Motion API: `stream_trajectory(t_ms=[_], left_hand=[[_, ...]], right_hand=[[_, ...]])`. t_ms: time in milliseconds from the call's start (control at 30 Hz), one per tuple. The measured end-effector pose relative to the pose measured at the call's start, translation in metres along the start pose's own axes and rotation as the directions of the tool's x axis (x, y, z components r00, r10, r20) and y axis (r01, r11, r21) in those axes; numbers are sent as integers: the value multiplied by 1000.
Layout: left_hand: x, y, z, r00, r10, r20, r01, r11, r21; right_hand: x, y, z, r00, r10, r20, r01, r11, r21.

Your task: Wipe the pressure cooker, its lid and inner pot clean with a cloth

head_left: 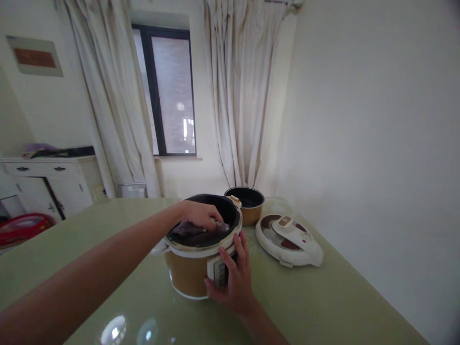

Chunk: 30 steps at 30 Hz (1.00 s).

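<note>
An electric pressure cooker [190, 273] with a gold body, white rim and dark inside stands lidless on the table. My left hand [203, 215] reaches over its rim, the fingers closed on a greyish-purple cloth [189, 228] that lies against the dark interior. Part of the cloth and the fingertips are hidden. On the cooker's front right side, my right hand [235, 282] grips the body beside the control panel [216, 272], with fingertips up at the rim and thumb near the panel's lower edge.
Right of the cooker lies its white lid [289, 239] on the pale green glossy table [305, 297]. A gold inner pot [252, 214] with a dark inside stands just behind the cooker. A wall borders the table's right side; a red basin [25, 227] is at far left.
</note>
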State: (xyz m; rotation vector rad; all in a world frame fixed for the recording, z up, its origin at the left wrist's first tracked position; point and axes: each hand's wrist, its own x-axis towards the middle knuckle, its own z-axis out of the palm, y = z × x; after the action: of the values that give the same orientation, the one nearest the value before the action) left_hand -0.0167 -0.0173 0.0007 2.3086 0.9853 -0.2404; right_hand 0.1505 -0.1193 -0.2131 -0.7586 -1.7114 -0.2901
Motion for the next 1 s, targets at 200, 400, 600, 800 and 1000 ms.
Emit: stream_trajectory(t_ms=[200,400,600,800,1000], left_hand=[[-10,-13,-5,964,-268,6,247,897,367],[9,-24,-5,822,-289,-491,516,743,427],[46,-15,0,825,-255,-505,482,783,393],[58,8,13,993,-97,-60,111,941,318],[12,-14,10,965,-187,182,124,941,314]], right_hand=[[1,0,-4,1000,1,27,-1,1000,-4],[0,0,-3,1000,0,24,1,1000,-14],[1,-2,-3,1000,3,17,-3,1000,-7],[-1,-2,-2,1000,10,20,-10,999,-32],[0,-2,-3,1000,10,28,-9,1000,-10]])
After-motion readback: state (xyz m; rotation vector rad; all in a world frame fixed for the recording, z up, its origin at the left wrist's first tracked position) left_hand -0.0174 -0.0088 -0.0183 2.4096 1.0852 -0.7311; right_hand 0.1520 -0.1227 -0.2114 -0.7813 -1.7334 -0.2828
